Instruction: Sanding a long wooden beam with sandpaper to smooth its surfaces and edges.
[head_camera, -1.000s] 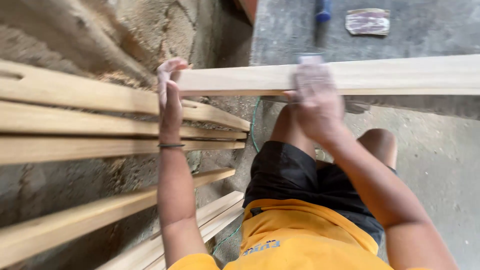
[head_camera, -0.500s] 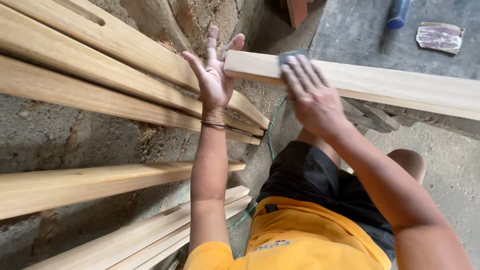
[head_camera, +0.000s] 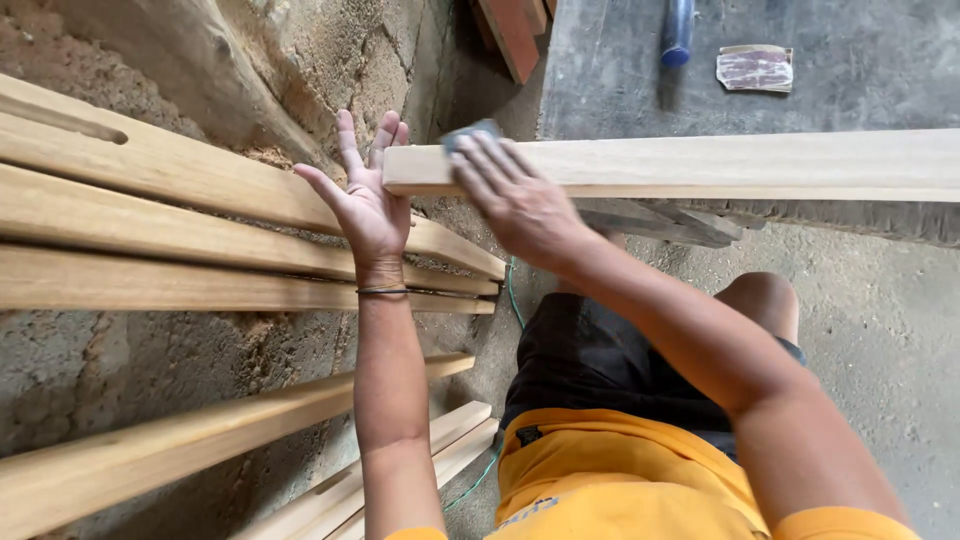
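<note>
A long pale wooden plank (head_camera: 720, 163) lies across the top of the view, its left end near the middle. My right hand (head_camera: 510, 195) presses a small grey piece of sandpaper (head_camera: 468, 133) flat on the plank close to that end. My left hand (head_camera: 367, 205) is spread open with its palm against the plank's end face, fingers pointing up. A thin dark band sits on my left wrist.
Several long wooden slats (head_camera: 200, 225) lean along the rough wall at left, more (head_camera: 200, 435) lower down. A used sandpaper sheet (head_camera: 755, 68) and a blue cylinder (head_camera: 677, 30) lie on the grey slab behind. Bare concrete floor at right. A green cord (head_camera: 512, 290) hangs below the plank.
My right hand has slid the sandpaper leftward along the plank to its end. My left hand went from gripping the end to an open palm against it. The view shifted.
</note>
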